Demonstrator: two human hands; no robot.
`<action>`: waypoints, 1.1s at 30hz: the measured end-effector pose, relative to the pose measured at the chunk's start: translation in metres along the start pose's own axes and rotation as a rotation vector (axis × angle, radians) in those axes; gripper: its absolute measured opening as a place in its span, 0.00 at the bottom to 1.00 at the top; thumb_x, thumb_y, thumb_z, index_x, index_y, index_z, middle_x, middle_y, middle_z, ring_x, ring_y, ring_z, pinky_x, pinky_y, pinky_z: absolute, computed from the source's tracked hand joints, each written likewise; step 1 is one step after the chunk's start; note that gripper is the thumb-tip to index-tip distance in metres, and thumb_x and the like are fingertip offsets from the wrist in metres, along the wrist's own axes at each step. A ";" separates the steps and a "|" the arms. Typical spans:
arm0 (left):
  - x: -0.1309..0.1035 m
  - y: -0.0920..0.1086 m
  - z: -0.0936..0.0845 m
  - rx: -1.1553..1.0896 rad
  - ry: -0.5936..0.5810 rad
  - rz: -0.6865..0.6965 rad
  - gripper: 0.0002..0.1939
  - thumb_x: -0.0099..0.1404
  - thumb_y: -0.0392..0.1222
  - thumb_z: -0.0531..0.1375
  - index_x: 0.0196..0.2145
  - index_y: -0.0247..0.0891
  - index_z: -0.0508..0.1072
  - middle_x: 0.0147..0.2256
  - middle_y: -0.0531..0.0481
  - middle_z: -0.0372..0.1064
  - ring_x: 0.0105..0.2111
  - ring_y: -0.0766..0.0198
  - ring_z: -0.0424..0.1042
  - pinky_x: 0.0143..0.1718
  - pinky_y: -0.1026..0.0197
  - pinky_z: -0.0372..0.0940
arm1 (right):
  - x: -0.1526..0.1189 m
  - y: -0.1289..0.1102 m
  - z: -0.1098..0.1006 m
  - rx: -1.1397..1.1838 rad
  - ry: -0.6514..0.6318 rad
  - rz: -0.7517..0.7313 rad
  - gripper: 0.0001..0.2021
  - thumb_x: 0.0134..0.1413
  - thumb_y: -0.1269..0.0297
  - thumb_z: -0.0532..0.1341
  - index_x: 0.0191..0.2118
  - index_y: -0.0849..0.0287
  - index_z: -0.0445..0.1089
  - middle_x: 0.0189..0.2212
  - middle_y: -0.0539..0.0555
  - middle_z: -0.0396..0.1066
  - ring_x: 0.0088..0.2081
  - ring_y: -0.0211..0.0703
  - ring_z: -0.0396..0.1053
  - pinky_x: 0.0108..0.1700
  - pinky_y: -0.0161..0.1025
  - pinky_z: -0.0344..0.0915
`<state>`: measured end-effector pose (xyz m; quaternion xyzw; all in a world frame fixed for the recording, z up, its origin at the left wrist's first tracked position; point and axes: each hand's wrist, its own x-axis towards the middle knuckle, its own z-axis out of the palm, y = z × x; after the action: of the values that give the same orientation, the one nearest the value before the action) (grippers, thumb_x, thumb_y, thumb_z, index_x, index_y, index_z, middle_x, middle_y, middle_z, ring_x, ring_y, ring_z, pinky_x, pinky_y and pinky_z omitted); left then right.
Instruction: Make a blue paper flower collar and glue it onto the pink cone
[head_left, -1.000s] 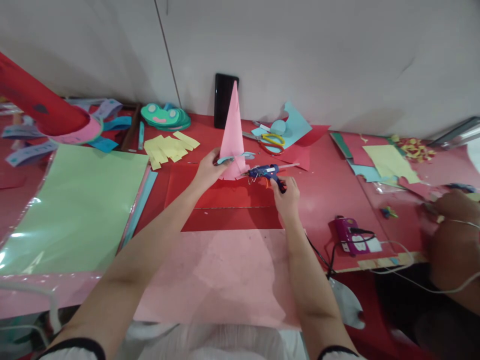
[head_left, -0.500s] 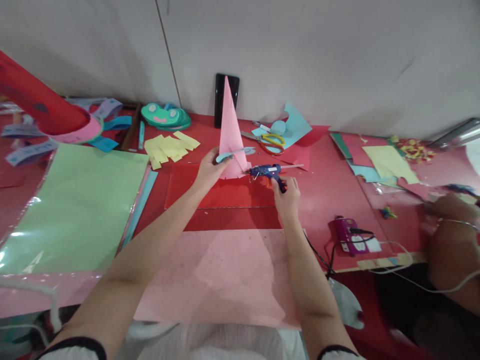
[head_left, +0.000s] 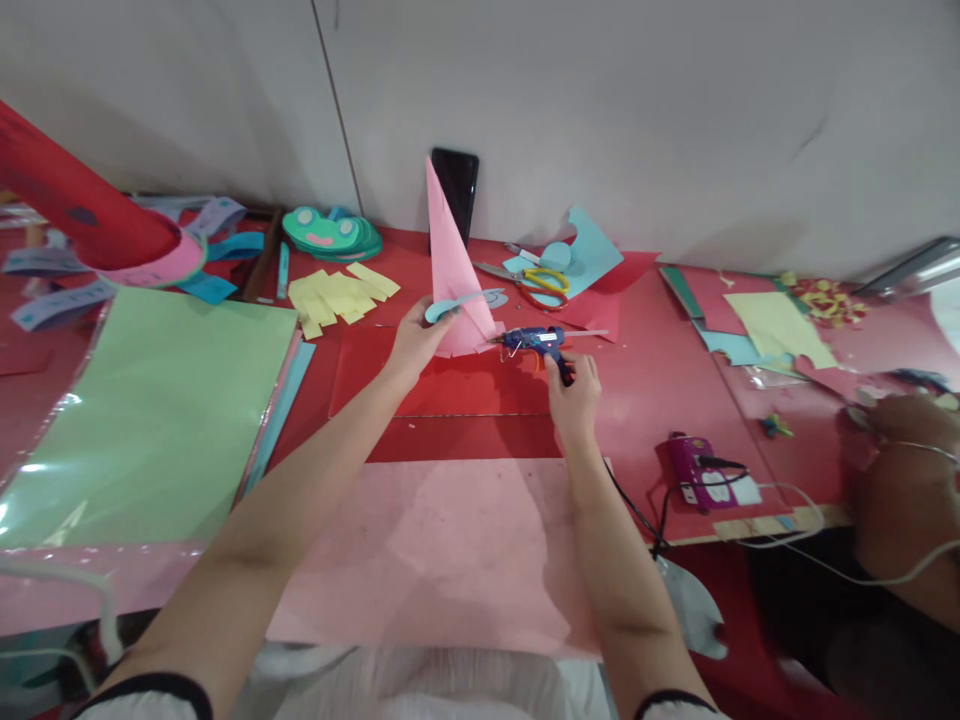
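My left hand (head_left: 415, 342) is closed on the left side of a tall pink paper cone (head_left: 451, 262) whose tip leans left. A light-blue paper piece with curled ends (head_left: 437, 311) sits across the cone at my fingers; its underside is hidden. Small cut tabs line the cone's bottom edge. My right hand (head_left: 574, 398) grips the handle of a dark-blue hot glue gun (head_left: 541, 341), with a clear glue stick (head_left: 589, 332) sticking out behind. The nozzle points left at the tabs on the cone's lower right; whether it touches them I cannot tell.
Behind the cone a black phone (head_left: 459, 190) leans on the wall. Scissors (head_left: 546, 282), yellow paper strips (head_left: 336, 300) and green frog-face cutouts (head_left: 330, 235) lie around. A purple power box (head_left: 701, 472) trails cables at right. Another person's hand (head_left: 911, 425) is at the far right.
The cone's tip has swung left and the cone tilts more. My left hand has shifted slightly left with it. The glue gun has barely moved.
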<state>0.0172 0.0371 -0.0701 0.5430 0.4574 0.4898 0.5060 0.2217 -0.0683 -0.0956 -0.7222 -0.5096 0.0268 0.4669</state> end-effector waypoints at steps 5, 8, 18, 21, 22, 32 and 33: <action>0.003 -0.004 -0.001 -0.026 0.002 -0.003 0.16 0.53 0.54 0.64 0.32 0.41 0.68 0.32 0.50 0.71 0.37 0.58 0.70 0.36 0.58 0.66 | 0.000 0.000 0.000 -0.016 0.004 0.007 0.14 0.57 0.51 0.55 0.35 0.57 0.67 0.34 0.56 0.68 0.36 0.44 0.66 0.40 0.43 0.64; 0.004 -0.006 -0.002 0.002 0.016 0.000 0.15 0.54 0.54 0.63 0.31 0.41 0.68 0.30 0.51 0.70 0.34 0.60 0.69 0.34 0.59 0.64 | 0.000 0.000 -0.001 -0.027 0.012 -0.001 0.13 0.57 0.51 0.55 0.35 0.57 0.67 0.34 0.56 0.68 0.36 0.44 0.66 0.40 0.42 0.64; 0.005 -0.006 -0.002 0.023 0.033 0.033 0.13 0.55 0.52 0.62 0.31 0.40 0.67 0.27 0.52 0.67 0.32 0.62 0.68 0.33 0.60 0.64 | 0.000 0.002 -0.001 -0.026 0.026 0.029 0.15 0.57 0.50 0.55 0.35 0.57 0.67 0.35 0.57 0.68 0.37 0.45 0.67 0.40 0.43 0.64; 0.006 -0.008 -0.002 0.029 0.031 0.061 0.14 0.55 0.51 0.62 0.33 0.39 0.69 0.30 0.52 0.69 0.33 0.62 0.69 0.35 0.60 0.65 | 0.001 0.004 -0.001 -0.042 0.038 0.008 0.15 0.57 0.50 0.55 0.35 0.57 0.67 0.35 0.57 0.68 0.37 0.45 0.67 0.40 0.43 0.65; 0.007 -0.009 -0.003 0.030 0.032 0.067 0.14 0.55 0.51 0.63 0.34 0.39 0.69 0.30 0.51 0.70 0.33 0.62 0.70 0.36 0.60 0.65 | 0.001 0.004 -0.001 -0.047 0.040 0.001 0.15 0.58 0.50 0.54 0.35 0.57 0.67 0.35 0.56 0.68 0.37 0.45 0.67 0.40 0.43 0.65; 0.009 -0.008 -0.006 0.075 0.001 0.071 0.13 0.56 0.50 0.63 0.36 0.40 0.71 0.34 0.49 0.73 0.36 0.59 0.72 0.37 0.58 0.68 | 0.002 0.002 -0.003 -0.051 0.062 0.016 0.14 0.57 0.50 0.55 0.35 0.57 0.66 0.35 0.57 0.69 0.37 0.46 0.67 0.40 0.43 0.65; 0.010 -0.008 -0.007 0.089 -0.008 0.074 0.13 0.56 0.50 0.63 0.36 0.41 0.72 0.34 0.49 0.74 0.36 0.58 0.72 0.37 0.58 0.68 | 0.002 0.002 -0.003 -0.048 0.067 0.016 0.14 0.57 0.50 0.55 0.35 0.57 0.66 0.35 0.57 0.69 0.36 0.46 0.67 0.40 0.44 0.65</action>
<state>0.0113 0.0481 -0.0773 0.5835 0.4562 0.4854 0.4647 0.2262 -0.0689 -0.0945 -0.7379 -0.4883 -0.0060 0.4660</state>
